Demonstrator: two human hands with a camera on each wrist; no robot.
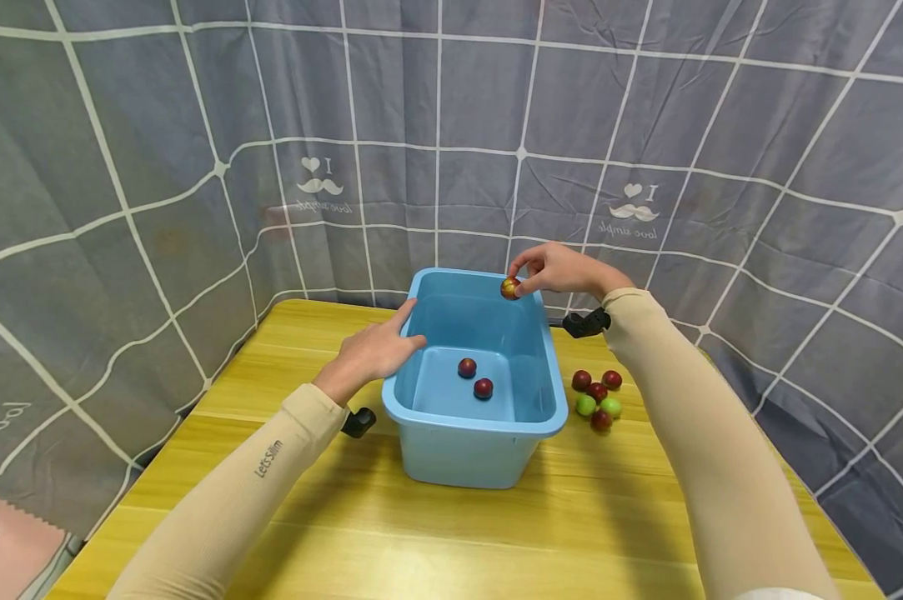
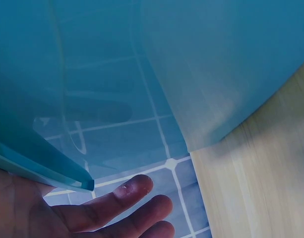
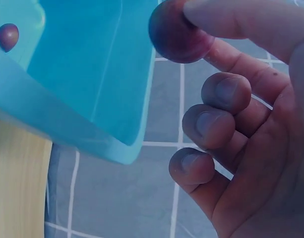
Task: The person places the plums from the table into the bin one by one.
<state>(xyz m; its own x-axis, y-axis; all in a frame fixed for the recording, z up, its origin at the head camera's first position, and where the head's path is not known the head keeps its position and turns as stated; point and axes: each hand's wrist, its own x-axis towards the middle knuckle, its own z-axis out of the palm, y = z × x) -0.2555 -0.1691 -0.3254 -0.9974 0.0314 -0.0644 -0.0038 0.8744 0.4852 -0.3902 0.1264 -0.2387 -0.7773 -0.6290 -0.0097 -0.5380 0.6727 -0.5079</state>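
The person's right hand (image 1: 559,268) pinches a small, round, red-and-yellow fruit (image 1: 510,288) between thumb and forefinger, the other three fingers bent and clear of it. That fruit is up by the far right corner of a deep, pale-blue plastic tub (image 1: 459,454); from where I stand it is hard to say whether it is fully over the opening. The left hand (image 1: 376,348) rests at the tub's left rim, thumb toward the inside, fingers on the outside and loosely extended rather than clenched.

On the tub's floor sit two dark-red round fruits (image 1: 484,388), near each other. Just outside, to the right, a cluster lies close together: four dark-red round fruits (image 1: 601,419) and two bright-green round ones (image 1: 611,407).

Both arms wear cream long sleeves (image 1: 691,417), with a small black device (image 1: 588,323) at each wrist. Everything stands on a yellowish wood-grain table (image 1: 421,542), and behind hangs a grey fabric curtain (image 1: 481,100) with a white grid.
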